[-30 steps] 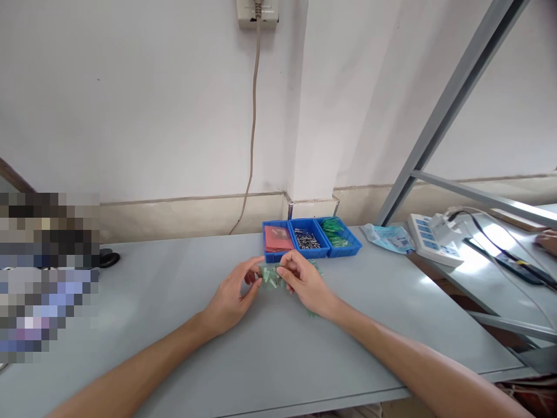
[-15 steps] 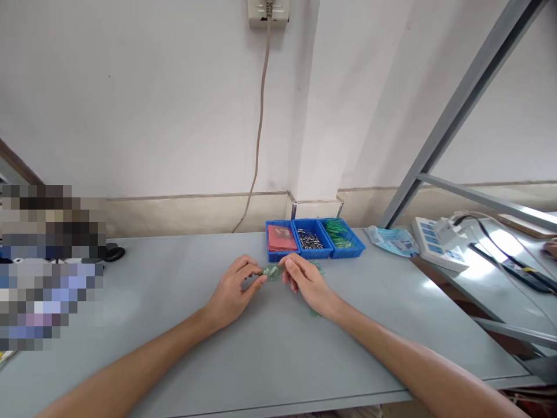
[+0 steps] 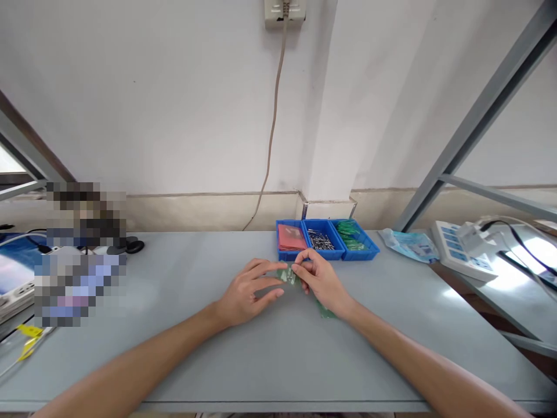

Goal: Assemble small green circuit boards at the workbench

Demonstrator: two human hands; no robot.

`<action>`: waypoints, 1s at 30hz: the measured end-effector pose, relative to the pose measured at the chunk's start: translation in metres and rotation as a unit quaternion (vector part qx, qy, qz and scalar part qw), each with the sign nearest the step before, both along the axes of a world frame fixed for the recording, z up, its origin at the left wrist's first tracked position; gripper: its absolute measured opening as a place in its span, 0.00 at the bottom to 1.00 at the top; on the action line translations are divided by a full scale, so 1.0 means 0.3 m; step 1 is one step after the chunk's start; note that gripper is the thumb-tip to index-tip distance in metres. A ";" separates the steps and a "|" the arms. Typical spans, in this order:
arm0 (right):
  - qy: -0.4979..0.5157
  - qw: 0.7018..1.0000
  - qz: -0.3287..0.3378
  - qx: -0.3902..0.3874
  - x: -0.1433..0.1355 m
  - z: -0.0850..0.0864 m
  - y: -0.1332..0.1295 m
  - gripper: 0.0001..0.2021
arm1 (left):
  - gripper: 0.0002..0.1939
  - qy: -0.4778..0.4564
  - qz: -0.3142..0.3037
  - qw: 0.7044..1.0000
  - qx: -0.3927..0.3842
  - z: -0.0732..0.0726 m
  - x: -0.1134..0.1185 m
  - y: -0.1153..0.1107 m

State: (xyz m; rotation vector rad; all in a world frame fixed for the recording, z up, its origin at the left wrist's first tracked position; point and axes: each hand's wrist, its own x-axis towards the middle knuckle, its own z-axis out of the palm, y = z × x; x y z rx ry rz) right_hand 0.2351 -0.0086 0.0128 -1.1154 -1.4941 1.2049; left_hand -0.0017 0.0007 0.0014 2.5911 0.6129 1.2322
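Left hand (image 3: 248,290) and right hand (image 3: 319,278) pinching small green pieces (image 3: 289,274), grey table (image 3: 278,354), blue trays (image 3: 326,239) behind

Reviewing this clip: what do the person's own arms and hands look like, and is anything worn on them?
Both forearms are bare as far as the frame shows: no sleeves, gloves, watch, bracelets or rings visible. The left hand and right hand are bare too, with short nails. No markings or cables on either arm.
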 end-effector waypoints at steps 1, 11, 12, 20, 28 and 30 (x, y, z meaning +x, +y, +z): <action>0.001 1.000 -0.001 -0.006 0.000 0.005 0.000 0.15 | 0.11 0.006 -0.005 1.000 0.006 0.001 0.000 0.001; -0.039 0.999 0.026 0.028 -0.003 0.012 -0.014 0.16 | 0.18 -0.014 0.051 0.998 -0.023 -0.014 -0.001 0.003; -0.047 0.998 0.028 0.032 -0.003 0.012 -0.014 0.15 | 0.20 -0.016 0.052 0.998 -0.025 -0.014 0.000 0.002; -0.093 0.994 0.030 0.054 -0.003 0.010 -0.011 0.16 | 0.30 0.010 0.058 0.997 -0.049 -0.015 0.001 0.004; -0.052 0.997 0.050 0.025 -0.010 -0.001 -0.010 0.14 | 0.28 -0.004 0.072 0.997 -0.042 -0.018 0.002 0.010; -0.040 0.998 0.049 0.027 -0.010 -0.006 -0.011 0.14 | 0.26 -0.011 0.078 0.996 -0.036 -0.016 0.003 0.012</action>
